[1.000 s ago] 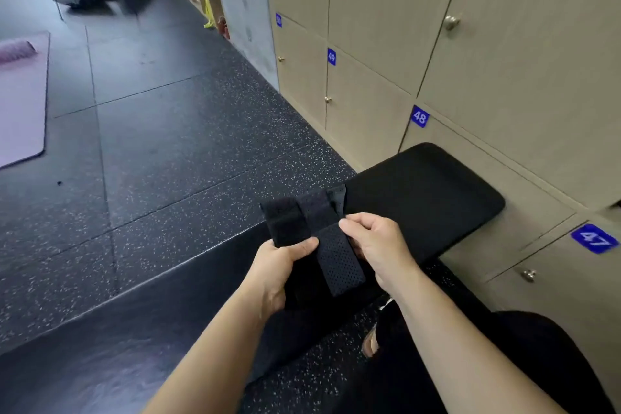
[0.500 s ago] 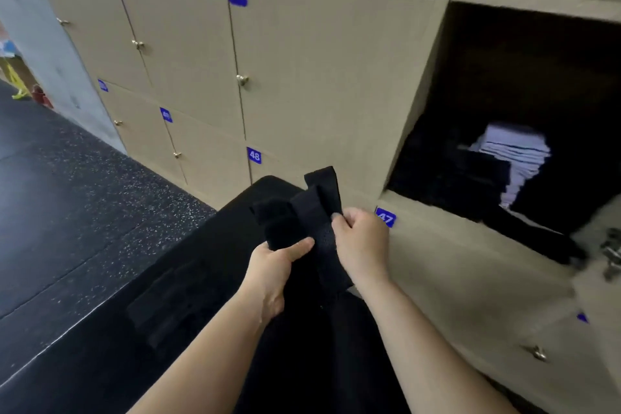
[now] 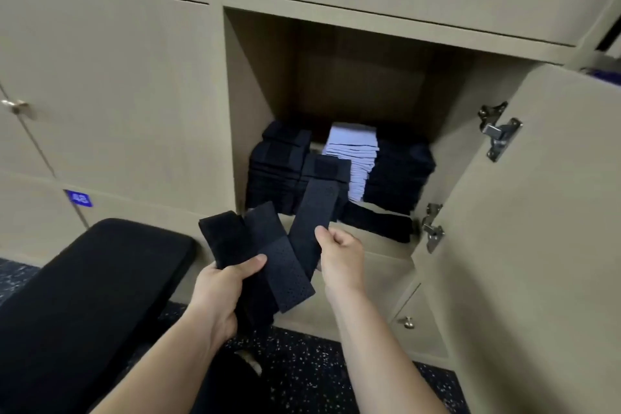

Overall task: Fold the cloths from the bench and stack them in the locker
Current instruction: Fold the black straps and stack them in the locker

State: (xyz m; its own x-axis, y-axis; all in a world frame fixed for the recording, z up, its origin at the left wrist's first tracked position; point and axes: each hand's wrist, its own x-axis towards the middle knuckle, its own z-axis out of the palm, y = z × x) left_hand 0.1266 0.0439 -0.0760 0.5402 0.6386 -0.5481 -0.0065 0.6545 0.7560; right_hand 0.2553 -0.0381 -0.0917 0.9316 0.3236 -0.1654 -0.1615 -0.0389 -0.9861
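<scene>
Gripped in left hand (image 3: 218,289), pinched at its loose strap by right hand (image 3: 342,259): black perforated cloth (image 3: 285,274), just before open locker (image 3: 258,84). Folding judged nearly done. Next: tuck strap flat, set atop black stack (image 3: 279,175) beside lilac stack (image 3: 353,148).

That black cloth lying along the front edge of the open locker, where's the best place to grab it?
Probably pinch the black cloth at its right end, which seems to overhang the beige locker sill, coming straight in from the front; folded black stacks crowd it behind and the open beige door blocks the right.
</scene>
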